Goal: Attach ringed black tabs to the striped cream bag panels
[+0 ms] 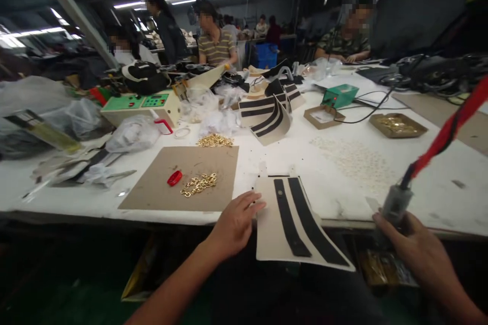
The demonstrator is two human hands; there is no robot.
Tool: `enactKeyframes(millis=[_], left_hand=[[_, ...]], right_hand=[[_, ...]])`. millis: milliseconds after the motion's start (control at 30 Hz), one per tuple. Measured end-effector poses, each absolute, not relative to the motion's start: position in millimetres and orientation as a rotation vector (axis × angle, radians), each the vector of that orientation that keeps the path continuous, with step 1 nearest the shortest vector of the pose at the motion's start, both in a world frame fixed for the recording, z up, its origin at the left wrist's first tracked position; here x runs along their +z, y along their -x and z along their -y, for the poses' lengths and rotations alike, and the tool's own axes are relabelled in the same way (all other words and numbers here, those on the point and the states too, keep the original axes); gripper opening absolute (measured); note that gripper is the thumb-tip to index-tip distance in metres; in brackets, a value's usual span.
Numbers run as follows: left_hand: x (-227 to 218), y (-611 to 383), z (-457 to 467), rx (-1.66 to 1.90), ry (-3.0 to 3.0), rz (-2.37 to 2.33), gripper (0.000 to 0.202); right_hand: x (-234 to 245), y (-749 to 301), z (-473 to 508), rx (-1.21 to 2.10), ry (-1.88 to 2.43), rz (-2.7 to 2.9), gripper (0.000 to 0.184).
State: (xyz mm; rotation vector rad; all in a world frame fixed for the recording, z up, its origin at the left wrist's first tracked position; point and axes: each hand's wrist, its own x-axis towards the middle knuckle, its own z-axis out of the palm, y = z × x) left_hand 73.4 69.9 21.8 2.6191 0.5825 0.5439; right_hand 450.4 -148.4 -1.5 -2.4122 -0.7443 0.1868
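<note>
Right hand point(419, 244) grasps a tool point(397, 202); left hand point(234, 221) is unclenched. The panel point(269, 231) could slip, overhanging the near tabletop edge point(343, 217).

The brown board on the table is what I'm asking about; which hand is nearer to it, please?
Left: the left hand is by the near right corner of the brown board, while the right hand is farther away, beyond the striped panel, holding a tool.

smooth matt panel point(269, 228), kinda dull black strips point(308, 213), super shiny gold metal rings point(201, 183), matt cardboard point(208, 158), crinkly plastic bag point(133, 135)
</note>
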Motion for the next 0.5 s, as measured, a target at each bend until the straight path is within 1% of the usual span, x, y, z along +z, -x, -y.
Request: enactKeyframes(millis=[100, 167, 200, 267, 300, 333, 400, 500], left_hand=[[32.5, -72.0, -54.8, 0.493, -2.588, -0.510, 0.058], [36.2, -82.4, -51.3, 0.516, -2.513, -0.430, 0.055], [37.0, -89.2, -51.4, 0.542, -2.470, -0.394, 0.050], [37.2, -102.7, -54.0, 0.584, -2.368, -0.347, 0.035], [37.0, -108.5, -56.1, 0.596, -2.303, -0.353, 0.028], [36.9, -113.4, -58.6, 0.606, -2.227, -0.389, 0.025], [36.9, -120.9, -65.2, 0.651, -2.051, -0.545, 0.025], [40.0, -130.6, -79.5, 0.776, -1.736, -0.824, 0.025]], right_hand=[[-0.7, -442.8, 143.4, 0.245, 2.385, 0.683, 0.071], [3.9, -436.2, 143.9, 0.202, 2.329, 0.630, 0.077], [6.6, -433.0, 145.4, 0.185, 2.292, 0.610, 0.079], [12.2, -427.1, 150.2, 0.119, 2.223, 0.575, 0.082], [15.2, -424.2, 153.2, 0.064, 2.204, 0.555, 0.082], [18.6, -421.2, 156.3, 0.000, 2.201, 0.537, 0.081], [26.2, -414.1, 161.8, -0.128, 2.210, 0.507, 0.077], [37.5, -400.0, 164.9, -0.269, 2.230, 0.585, 0.066]])
